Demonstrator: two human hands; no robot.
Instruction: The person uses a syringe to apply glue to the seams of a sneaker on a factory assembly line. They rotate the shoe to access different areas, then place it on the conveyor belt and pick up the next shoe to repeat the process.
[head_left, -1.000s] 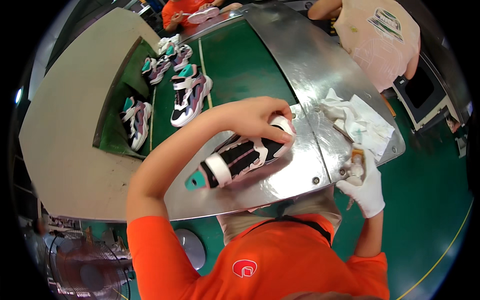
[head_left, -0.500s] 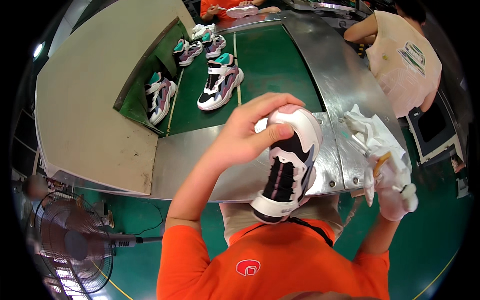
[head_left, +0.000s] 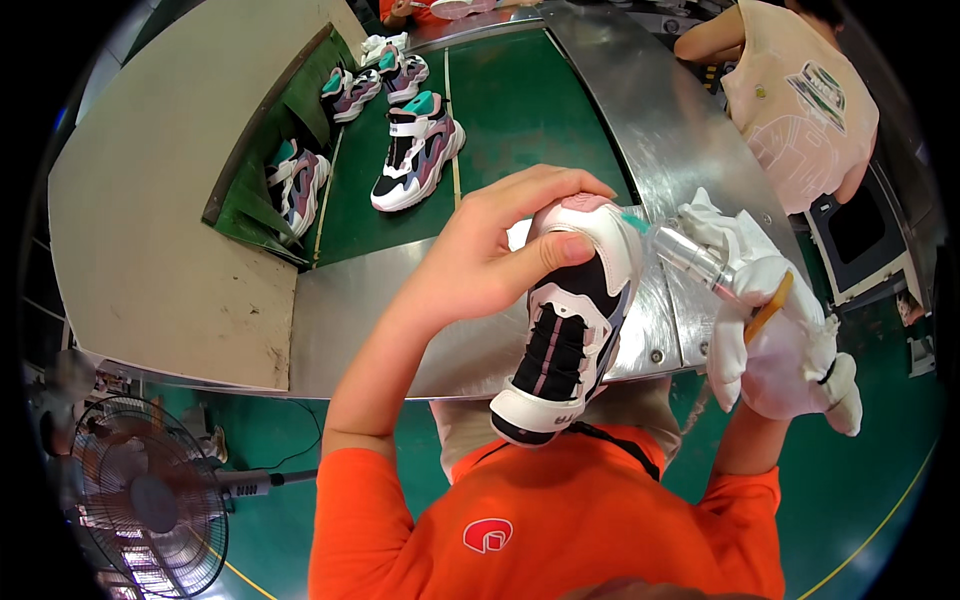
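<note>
My left hand (head_left: 487,247) grips a white, black and pink sneaker (head_left: 556,350) by its toe, with the thumb on top. The sneaker hangs toe up, its strap end toward me. In my right hand (head_left: 785,360), wrapped in white glove fabric, is a clear cylindrical tool (head_left: 697,258) with a green tip; its exact kind is unclear. That tip is at the sneaker's toe edge; whether it touches cannot be made out. A yellow-brown strip (head_left: 769,308) shows among the gloved fingers, which are partly hidden by bunched white fabric (head_left: 715,225).
Several similar sneakers (head_left: 418,150) stand on the green conveyor belt (head_left: 520,130) beyond the metal edge (head_left: 400,335). A beige panel (head_left: 170,200) flanks it on the left. A standing fan (head_left: 150,495) is at lower left. A co-worker (head_left: 800,110) sits at far right; another is at the far end.
My right hand has brought the tool up and left, its green tip now at the sneaker's toe. The left hand keeps its grip. The view has shifted slightly.
</note>
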